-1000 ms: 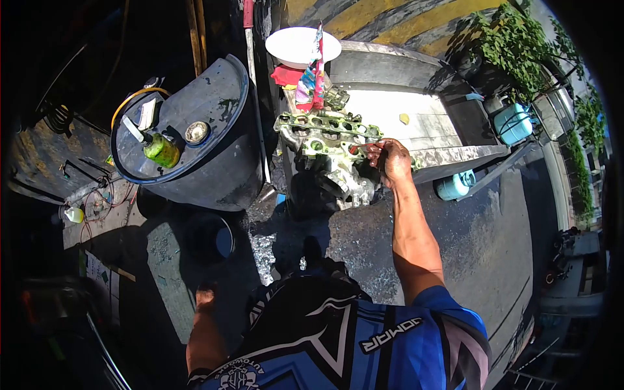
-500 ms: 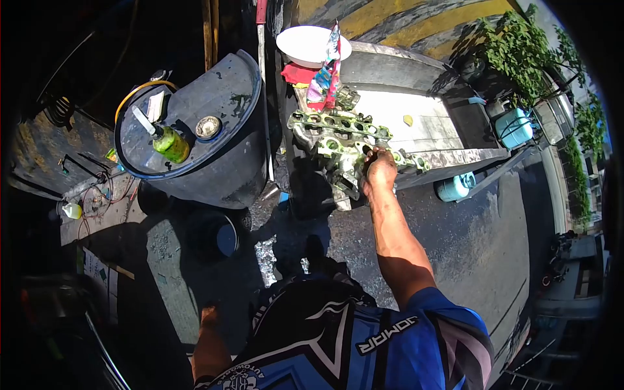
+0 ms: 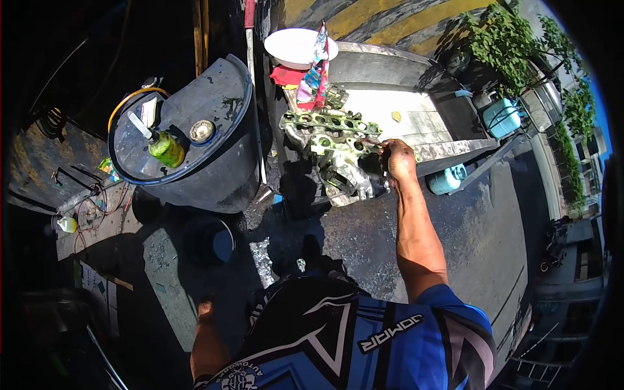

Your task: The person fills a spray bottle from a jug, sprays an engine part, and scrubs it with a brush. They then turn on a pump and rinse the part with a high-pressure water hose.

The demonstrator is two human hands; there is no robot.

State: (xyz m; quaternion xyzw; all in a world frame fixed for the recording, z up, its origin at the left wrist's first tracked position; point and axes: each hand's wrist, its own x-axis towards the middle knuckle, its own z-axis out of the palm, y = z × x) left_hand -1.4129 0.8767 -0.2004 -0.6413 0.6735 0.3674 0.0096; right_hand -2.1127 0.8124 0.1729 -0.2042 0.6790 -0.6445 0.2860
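Note:
A metal intake manifold (image 3: pixel 335 146) with several round ports along its flanges lies on the near-left corner of a grey trough. Wet-looking green patches cover parts of it. My right hand (image 3: pixel 399 160) is at its right end, fingers curled round the edge there; the fingertips are partly hidden. Low at my left side, in shadow, hangs my left hand (image 3: pixel 205 311), away from any object, and its fingers do not show clearly. Just behind the manifold stands a colourful crumpled packet (image 3: pixel 315 84), beside a small metal part (image 3: pixel 336 97).
The trough (image 3: pixel 390 68) has a pale floor with a small yellowish piece (image 3: pixel 396 116). A white basin (image 3: pixel 299 49) rests at its back left corner. Left of it, a dark drum (image 3: pixel 227 84) carries a bottle of green liquid (image 3: pixel 168 151). Below are a bucket (image 3: pixel 223 244) and a gas cylinder (image 3: pixel 447 180).
My right hand has slid rightwards along the manifold to its right end, uncovering the middle. The view has shifted slightly, and my left hand stays low at my side.

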